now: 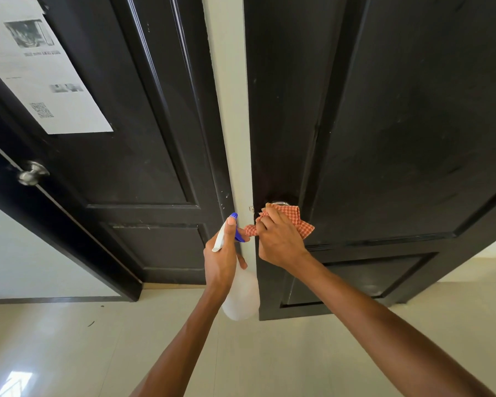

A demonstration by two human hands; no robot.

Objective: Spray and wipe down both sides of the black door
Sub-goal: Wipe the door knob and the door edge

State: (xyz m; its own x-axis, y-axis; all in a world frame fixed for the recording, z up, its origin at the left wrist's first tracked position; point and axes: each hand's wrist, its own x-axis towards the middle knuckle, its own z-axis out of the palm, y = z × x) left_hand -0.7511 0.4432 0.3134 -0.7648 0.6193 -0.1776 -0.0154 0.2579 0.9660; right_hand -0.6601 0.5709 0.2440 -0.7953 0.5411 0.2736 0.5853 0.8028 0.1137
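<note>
Door: black panelled wooden door (398, 124), right, upright.
Cloth: orange checked cloth (295, 219), crumpled against its knob.
Bottle: translucent spray bottle with blue nozzle (241, 293), just left of the door edge.

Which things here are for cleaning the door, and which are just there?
For the job:
- black door on the right
- spray bottle, in the left hand's grip
- checked cloth, held by the right hand at that door's knob

Just there:
- other black door on the left
- paper notice stuck on it
- its silver knob
</note>
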